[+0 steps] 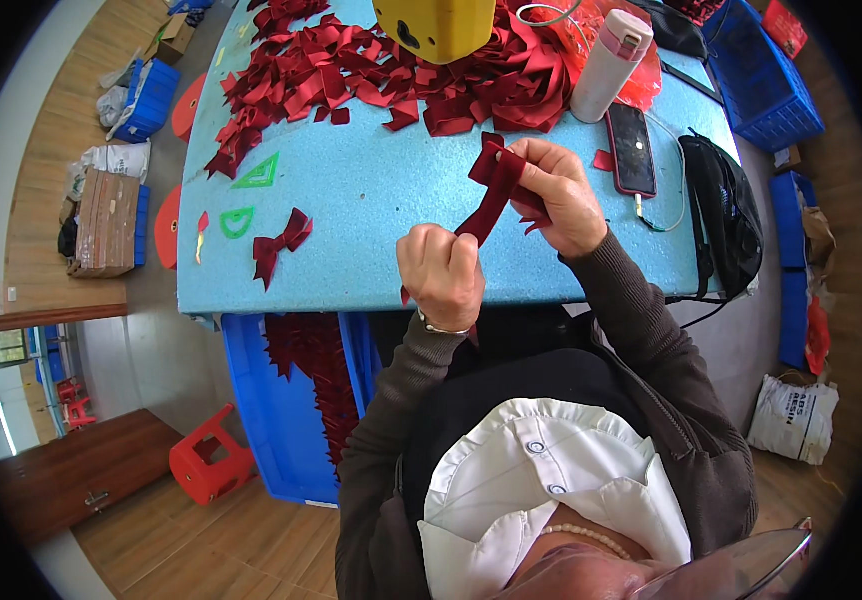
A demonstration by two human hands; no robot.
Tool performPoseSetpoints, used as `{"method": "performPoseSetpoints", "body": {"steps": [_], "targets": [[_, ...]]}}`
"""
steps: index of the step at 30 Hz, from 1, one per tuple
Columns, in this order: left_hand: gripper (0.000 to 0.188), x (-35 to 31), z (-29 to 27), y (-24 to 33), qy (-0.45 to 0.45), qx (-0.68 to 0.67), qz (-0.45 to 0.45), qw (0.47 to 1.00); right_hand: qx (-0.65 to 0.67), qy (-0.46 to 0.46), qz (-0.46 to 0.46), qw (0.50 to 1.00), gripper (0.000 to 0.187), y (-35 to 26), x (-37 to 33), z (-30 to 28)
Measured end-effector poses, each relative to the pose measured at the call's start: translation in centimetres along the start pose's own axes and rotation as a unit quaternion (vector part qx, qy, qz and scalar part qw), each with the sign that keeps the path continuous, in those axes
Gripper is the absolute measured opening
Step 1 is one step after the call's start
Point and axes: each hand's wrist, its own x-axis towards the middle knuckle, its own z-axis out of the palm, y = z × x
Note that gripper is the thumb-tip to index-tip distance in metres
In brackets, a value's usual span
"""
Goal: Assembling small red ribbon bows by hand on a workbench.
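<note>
A bow (pixel 280 244) is being supported toward the worktop's (pixel 351 190) front-left corner. Near the front edge, ribbon (pixel 497 198) is being clenched by the left hand (pixel 441 278) and pinched, folded, by the right hand (pixel 563 195). Detail being partly hidden, seemingly another bow is being shaped and even tension is being called for next.

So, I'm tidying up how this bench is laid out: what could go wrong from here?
The left hand and right hand hold the dark red ribbon between them; it might twist or slip if either grip loosens.

The bottle stands upright beside the ribbon pile and the phone, so a knock could topple it onto either.

The white cable plugged into the phone runs near the right sleeve, which might snag it.
</note>
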Motion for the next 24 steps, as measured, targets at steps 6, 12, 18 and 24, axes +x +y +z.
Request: {"method": "performPoseSetpoints", "body": {"steps": [6,12,18,24], "targets": [[0.027,-2.3,0.2,0.5,-0.114,-0.009,-0.056,0.992,0.039,-0.011,0.01,0.999,0.006,-1.1,0.4,-1.1],[0.03,-1.4,-2.6,-1.0,-0.253,-0.157,-0.138,0.945,0.014,-0.018,0.002,1.0,0.005,-2.2,0.2,-2.0],[0.023,4.2,-1.3,0.5,-0.066,-0.415,-0.342,0.84,-0.009,-0.012,-0.015,1.0,0.007,-1.4,-0.5,-0.2],[0.015,5.3,-0.1,0.3,-0.042,-0.508,-0.39,0.767,-0.046,-0.06,0.018,0.997,0.012,-0.9,-0.8,0.9]]}}
